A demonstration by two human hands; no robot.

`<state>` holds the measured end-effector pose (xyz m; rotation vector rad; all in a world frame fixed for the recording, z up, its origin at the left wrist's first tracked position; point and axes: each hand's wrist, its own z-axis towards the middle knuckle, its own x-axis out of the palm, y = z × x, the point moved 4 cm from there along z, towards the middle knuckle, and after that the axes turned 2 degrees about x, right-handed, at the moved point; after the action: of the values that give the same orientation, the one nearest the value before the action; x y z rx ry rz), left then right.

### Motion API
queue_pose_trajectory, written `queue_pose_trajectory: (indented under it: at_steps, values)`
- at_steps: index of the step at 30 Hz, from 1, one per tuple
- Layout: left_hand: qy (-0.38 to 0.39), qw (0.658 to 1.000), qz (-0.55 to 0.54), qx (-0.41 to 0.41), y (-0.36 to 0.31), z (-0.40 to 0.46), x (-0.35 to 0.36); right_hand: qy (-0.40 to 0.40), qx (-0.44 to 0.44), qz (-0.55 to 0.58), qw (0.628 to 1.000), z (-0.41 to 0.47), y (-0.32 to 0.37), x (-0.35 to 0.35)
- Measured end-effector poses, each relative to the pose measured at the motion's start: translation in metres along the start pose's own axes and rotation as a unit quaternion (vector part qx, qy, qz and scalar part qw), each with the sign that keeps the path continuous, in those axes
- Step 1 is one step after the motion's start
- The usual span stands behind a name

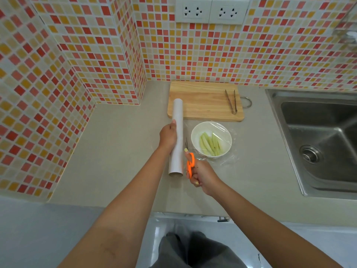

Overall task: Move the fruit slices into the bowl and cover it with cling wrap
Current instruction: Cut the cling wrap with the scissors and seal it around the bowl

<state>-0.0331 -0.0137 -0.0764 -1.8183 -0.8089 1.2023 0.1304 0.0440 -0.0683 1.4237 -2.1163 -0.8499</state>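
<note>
Pale green fruit slices (211, 144) are seen inside the white bowl (195, 136), and clear cling wrap (222, 132) is stretched over the rim, its loose edges spread on the grey desk (119, 151). Just left of the bowl, the cling wrap roll (178, 122) is gripped around its middle by the left hand (167, 137). Orange-handled scissors (190, 164) are held in the right hand (201, 176), blades pointed up beside the bowl. Behind, metal tongs (231, 101) are laid on the wooden cutting board (202, 101). No readable writing is shown.
</note>
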Motion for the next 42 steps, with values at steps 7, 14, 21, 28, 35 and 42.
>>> queue_pose_trajectory:
  at_steps: [7,14,21,28,35,42]
  values:
    - [0.0,1.0,0.014,0.003,-0.003,0.002,0.002,-0.017,-0.014,0.0,1.0,0.005,0.006,0.001]
    - [0.001,1.0,0.021,-0.001,-0.002,0.001,0.004,0.004,-0.017,0.01,1.0,0.01,0.009,0.002]
    - [-0.009,1.0,0.014,-0.001,-0.002,0.0,0.004,-0.011,-0.033,0.019,0.999,0.017,0.016,0.002]
    - [-0.006,1.0,0.007,-0.009,0.0,0.001,0.003,-0.028,-0.018,0.012,0.999,0.02,0.022,0.004]
    - [-0.012,1.0,0.003,-0.001,-0.003,0.001,0.0,-0.041,-0.024,0.015,0.999,0.026,0.026,0.003]
    - [-0.007,1.0,-0.003,0.003,-0.002,0.001,0.002,-0.035,-0.021,0.026,0.999,0.032,0.03,0.002]
